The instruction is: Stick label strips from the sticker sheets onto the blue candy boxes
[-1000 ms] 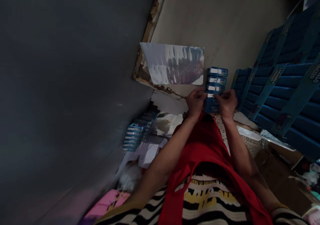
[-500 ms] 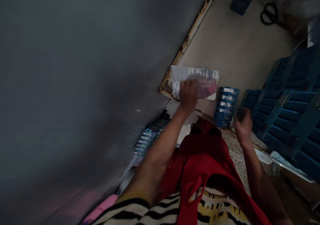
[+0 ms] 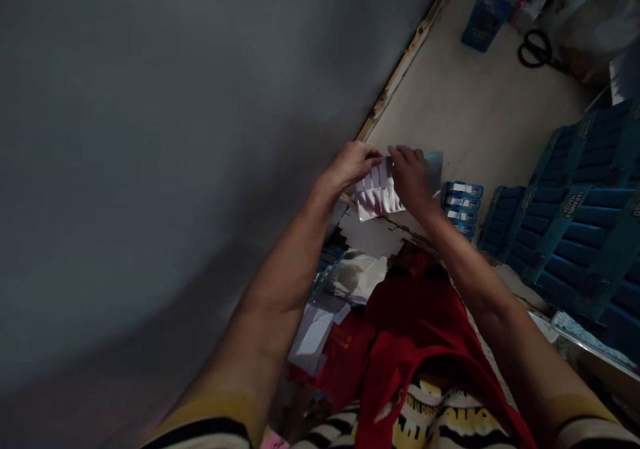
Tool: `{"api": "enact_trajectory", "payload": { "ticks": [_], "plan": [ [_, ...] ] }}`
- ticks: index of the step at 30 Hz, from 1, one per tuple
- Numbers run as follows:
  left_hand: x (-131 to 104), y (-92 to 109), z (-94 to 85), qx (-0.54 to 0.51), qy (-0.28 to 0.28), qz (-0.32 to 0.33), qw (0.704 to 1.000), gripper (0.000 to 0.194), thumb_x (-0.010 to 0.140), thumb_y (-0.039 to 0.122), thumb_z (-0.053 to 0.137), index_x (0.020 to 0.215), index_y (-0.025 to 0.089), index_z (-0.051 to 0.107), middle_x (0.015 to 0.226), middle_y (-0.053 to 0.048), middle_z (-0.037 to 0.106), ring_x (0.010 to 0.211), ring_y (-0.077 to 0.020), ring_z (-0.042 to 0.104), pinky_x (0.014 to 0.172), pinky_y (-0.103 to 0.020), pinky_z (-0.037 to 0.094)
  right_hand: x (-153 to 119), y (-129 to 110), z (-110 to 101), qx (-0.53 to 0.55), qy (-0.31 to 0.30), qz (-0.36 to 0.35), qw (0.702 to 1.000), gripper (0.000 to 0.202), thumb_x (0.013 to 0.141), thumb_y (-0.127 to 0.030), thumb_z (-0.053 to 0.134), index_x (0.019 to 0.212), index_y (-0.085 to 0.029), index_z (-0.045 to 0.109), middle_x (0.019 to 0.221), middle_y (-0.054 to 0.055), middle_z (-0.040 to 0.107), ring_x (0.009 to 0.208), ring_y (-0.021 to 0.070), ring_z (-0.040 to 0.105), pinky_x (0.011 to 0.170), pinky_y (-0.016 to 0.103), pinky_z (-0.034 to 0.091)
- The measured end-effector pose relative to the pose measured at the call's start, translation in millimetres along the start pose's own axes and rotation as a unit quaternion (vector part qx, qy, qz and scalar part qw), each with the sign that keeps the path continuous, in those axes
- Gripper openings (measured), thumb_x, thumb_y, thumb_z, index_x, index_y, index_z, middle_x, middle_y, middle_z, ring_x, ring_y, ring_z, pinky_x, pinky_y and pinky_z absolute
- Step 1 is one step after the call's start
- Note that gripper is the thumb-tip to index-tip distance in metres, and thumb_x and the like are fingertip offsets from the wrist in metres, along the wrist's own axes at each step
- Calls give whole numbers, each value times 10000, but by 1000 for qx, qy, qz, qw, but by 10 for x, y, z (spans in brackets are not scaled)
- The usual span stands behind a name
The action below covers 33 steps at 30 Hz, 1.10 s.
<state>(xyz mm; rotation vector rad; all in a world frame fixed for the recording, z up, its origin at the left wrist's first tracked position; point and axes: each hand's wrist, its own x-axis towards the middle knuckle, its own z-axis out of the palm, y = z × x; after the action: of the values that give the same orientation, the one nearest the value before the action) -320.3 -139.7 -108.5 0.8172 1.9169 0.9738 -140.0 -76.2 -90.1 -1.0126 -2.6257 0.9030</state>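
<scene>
A glossy sheet (image 3: 377,199) with pale rectangular patches and a shiny, rippled lower part lies at the near corner of the table. At its upper left edge is my left hand (image 3: 356,161), thumb and fingers pinched together on it. My right hand (image 3: 413,172) reaches across its middle, fingers bent over the upper edge and covering part of the surface. Both sets of fingertips are close together. Just right of the sheet stands a stack of small blue boxes (image 3: 463,202) with white labels on their ends.
Large stacks of blue packs (image 3: 575,216) fill the right side. Black-handled scissors (image 3: 535,49) and a blue carton (image 3: 485,21) lie at the far end of the table (image 3: 425,96). A grey wall (image 3: 150,136) borders the left. Papers (image 3: 313,336) are below, beside the red apron (image 3: 410,329).
My right hand has moved left from beside the blue boxes onto the sheet. My left hand has shifted to the sheet's upper left edge. The sheet's surface now looks paler and shinier.
</scene>
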Motion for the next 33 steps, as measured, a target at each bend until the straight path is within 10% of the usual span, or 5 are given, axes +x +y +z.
{"api": "enact_trajectory", "payload": {
  "ticks": [9,15,25,29,33],
  "plan": [
    [-262,24,-110,65,-39,-110,991,143,847,283,755,880,173,841,760,-33,754,728,-193,653,711,-288,521,-315,-101,170,-101,-86,-47,990,513,1078,-134,449,1572,-190,576,1669,143,532,1524,318,475,1256,494,351],
    [-303,-100,-57,125,7,-84,989,94,864,240,767,864,183,842,811,-63,783,801,-226,691,794,-329,534,-592,-117,17,-97,-83,-19,992,316,1072,-260,545,1311,-209,745,1252,145,760,1253,332,608,1083,478,414],
    [-623,-68,353,115,165,94,975,361,968,509,746,1111,181,784,1301,-143,736,1324,-329,621,1209,-505,413,-1377,-186,-593,295,4,316,902,222,803,-383,692,941,-214,734,635,-52,569,590,150,498,591,277,359],
    [-1326,47,715,-180,4,-41,983,780,936,870,491,1057,161,794,1025,-144,801,1019,-297,762,921,-428,600,-1636,-98,-747,348,1,377,858,288,756,-477,741,861,-209,732,703,-10,657,651,167,564,621,278,417],
    [-1779,105,1004,-316,-121,-108,935,734,675,777,862,1080,169,792,1077,-149,826,1011,-291,778,863,-372,618,-1844,26,-809,344,0,400,850,298,739,-489,758,830,-205,750,699,8,680,646,172,573,624,285,426]
  ]
}}
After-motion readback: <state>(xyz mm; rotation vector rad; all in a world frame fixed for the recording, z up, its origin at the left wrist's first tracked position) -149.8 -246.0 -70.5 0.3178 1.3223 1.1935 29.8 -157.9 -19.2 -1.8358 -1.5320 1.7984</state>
